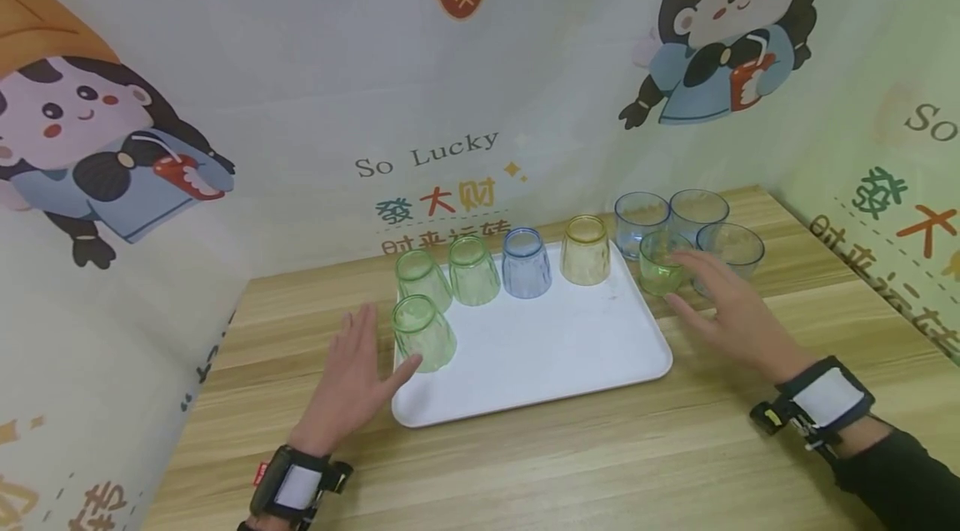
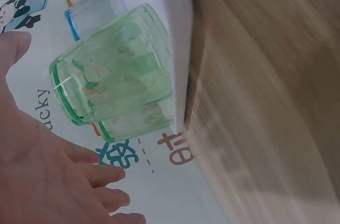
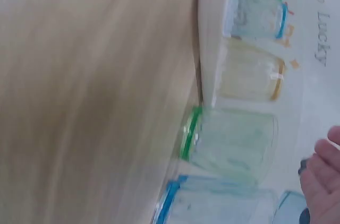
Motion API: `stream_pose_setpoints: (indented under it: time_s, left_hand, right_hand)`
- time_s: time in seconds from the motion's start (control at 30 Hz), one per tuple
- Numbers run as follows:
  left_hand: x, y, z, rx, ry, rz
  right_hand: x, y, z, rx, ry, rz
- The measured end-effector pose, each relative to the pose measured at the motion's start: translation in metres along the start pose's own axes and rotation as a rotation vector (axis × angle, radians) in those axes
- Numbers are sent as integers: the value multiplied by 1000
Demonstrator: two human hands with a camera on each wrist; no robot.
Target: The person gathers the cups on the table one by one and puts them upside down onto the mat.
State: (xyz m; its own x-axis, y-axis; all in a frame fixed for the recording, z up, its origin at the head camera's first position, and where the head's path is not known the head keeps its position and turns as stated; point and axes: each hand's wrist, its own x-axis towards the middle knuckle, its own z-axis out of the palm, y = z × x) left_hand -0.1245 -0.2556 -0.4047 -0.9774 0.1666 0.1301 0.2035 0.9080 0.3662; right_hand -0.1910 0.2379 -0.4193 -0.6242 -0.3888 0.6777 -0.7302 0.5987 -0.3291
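My left hand (image 1: 348, 389) is beside the front left corner of a white tray (image 1: 547, 348), fingers straight and thumb spread. Closest to it is an upside-down green glass (image 1: 424, 337) on the tray; the left wrist view shows a gap between the palm (image 2: 48, 176) and that glass (image 2: 117, 70). To the right of the tray, my right hand (image 1: 731, 316) hovers with fingers extended over an upright green glass (image 1: 658, 271). Seen from the right wrist, the fingers (image 3: 325, 173) are above this glass (image 3: 234, 141) and apart from it. Neither hand holds anything.
Along the tray's back stand more upside-down glasses: two green (image 1: 474, 273), one blue (image 1: 527, 264) and one yellow (image 1: 586, 252). Three upright blue glasses (image 1: 642, 218) cluster around the right green one. A printed cloth (image 1: 300, 139) hangs behind the wooden table (image 1: 525, 464).
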Motion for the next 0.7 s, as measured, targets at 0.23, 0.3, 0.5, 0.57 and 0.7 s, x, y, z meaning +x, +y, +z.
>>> stream_pose_setpoints:
  time_s: [0.23, 0.3, 0.5, 0.57, 0.7]
  left_hand:
    - [-3, -5, 1, 59, -8, 27]
    - [-4, -6, 2, 69, -11, 33]
    - [-6, -7, 2, 101, -10, 56]
    - [-7, -7, 2, 102, -14, 56]
    - [-8, -8, 5, 109, -14, 60]
  right_hand:
    - [1, 19, -14, -2, 209, 88]
    - [-1, 23, -18, 6, 242, 146]
    - [-6, 33, -23, 43, 250, 325]
    - [-8, 36, -23, 63, 223, 395]
    - [-11, 41, -23, 108, 151, 537]
